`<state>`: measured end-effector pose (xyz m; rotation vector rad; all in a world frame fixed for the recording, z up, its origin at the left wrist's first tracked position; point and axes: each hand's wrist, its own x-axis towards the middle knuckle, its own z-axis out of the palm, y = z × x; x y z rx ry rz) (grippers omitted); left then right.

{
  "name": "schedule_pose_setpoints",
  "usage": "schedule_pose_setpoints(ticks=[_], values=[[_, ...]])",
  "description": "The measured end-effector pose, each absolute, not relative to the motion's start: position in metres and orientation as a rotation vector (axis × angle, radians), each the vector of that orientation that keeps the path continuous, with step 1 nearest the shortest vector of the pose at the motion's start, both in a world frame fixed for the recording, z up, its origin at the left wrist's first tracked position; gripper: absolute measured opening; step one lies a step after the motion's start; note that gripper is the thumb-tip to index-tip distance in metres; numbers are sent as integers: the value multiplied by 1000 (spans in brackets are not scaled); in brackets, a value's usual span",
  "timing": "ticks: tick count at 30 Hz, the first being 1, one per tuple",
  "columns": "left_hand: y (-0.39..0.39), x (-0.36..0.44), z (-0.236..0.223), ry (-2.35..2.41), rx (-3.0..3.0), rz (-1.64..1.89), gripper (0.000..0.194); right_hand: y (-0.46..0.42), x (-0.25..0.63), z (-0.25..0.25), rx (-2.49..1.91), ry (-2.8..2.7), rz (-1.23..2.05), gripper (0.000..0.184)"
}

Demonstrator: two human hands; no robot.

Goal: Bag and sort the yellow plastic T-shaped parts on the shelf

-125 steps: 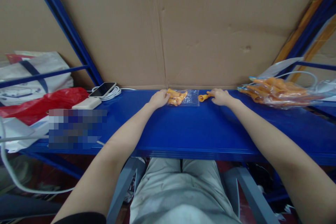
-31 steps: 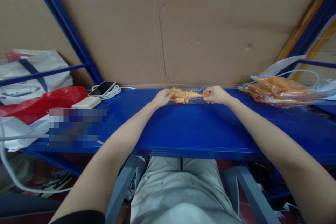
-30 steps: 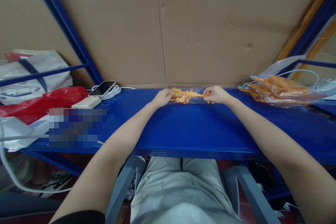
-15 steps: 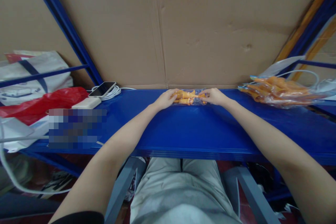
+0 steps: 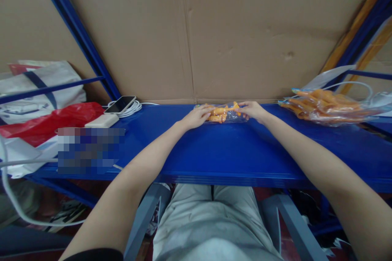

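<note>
Both hands have drawn closer together since a moment ago, the left hand [image 5: 196, 116] and right hand [image 5: 251, 110] now pinching the ends of the small clear bag of orange pieces [image 5: 223, 113] bunched between their fingertips on the blue shelf [image 5: 232, 151].

Both bare forearms are being stretched forward, converging toward the far edge. The left hand [image 5: 196, 116] and right hand [image 5: 251, 110] are being kept close together, fingers curled in a pinch.
</note>
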<state>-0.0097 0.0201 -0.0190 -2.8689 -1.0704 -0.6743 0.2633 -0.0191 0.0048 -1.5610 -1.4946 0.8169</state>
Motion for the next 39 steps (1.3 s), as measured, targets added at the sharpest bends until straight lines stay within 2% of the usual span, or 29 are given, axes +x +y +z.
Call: schedule_pose_setpoints(ticks=[2, 3, 7, 13, 17, 25, 31, 39], values=[[22, -10, -21, -1046, -2880, -710, 43, -21, 261, 5, -1560, -1429, 929, 15], [24, -10, -22, -1038, -2883, -730, 43, -21, 259, 5, -1557, -1398, 979, 10], [31, -13, -26, -1028, -2872, -820, 42, -20, 259, 3, -1478, -1284, 1160, 25], [45, -20, -31, -994, -2854, -1020, 40, -10, 274, -3, -1263, -1314, 1503, 18], [48, -20, -34, -1002, -2838, -1093, 39, -7, 283, -5, -1181, -1338, 1621, 18], [48, -20, -35, -1031, -2831, -1127, 35, -8, 288, -9, -1199, -1422, 1607, 23], [48, -19, -35, -1065, -2821, -1152, 35, -7, 291, -10, -1147, -1477, 1634, 14], [33, -7, -30, -984, -2755, -1104, 33, -17, 266, -7, -1030, -1561, 1661, 21]])
